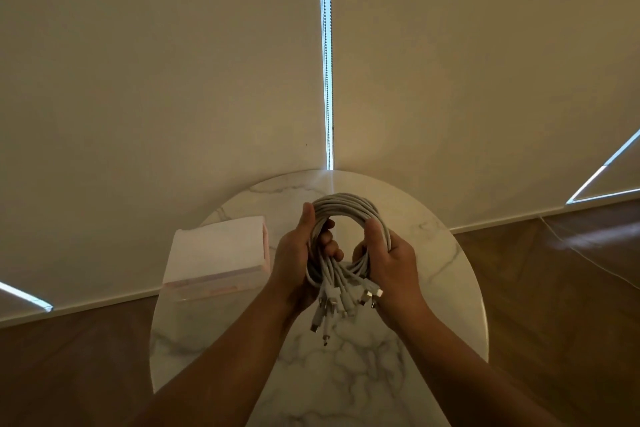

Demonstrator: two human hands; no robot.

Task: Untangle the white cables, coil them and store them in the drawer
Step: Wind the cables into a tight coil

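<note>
Cables: white cables [346,203] wound together into one round coil with an open middle, held upright in the air above the surface, between both hands.
Cable ends: a cluster of plugs [341,302] hangs loose from the bottom of the coil, pointing down and toward the person; none touches the surface.
Left grip: the left grip [294,263] is clamped on the coil's left side, thumb laid up along the outer edge and fingers [325,237] curled through the middle.
Right grip: the right grip [391,267] is clamped on the coil's right side, thumb pressed over the strands and fingertips curled inside the ring.
Arms: both forearms are bare and reach in from the bottom edge.
Drawer: a white drawer box [218,250] with pinkish edges stands on the surface just left of the left grip, apart from the cables; whether it is open I cannot tell.
Surface: a round white marble surface [346,385] with grey veins, under the hands and the box.
Behind: pale roller blinds [156,80] fill the upper part, with a bright narrow gap between two of them and a bead chain [328,45] hanging in it.
Floor: brown wood floor [554,305] shows on both sides of the surface, with a light skirting strip [86,305] along the base of the blinds.
</note>
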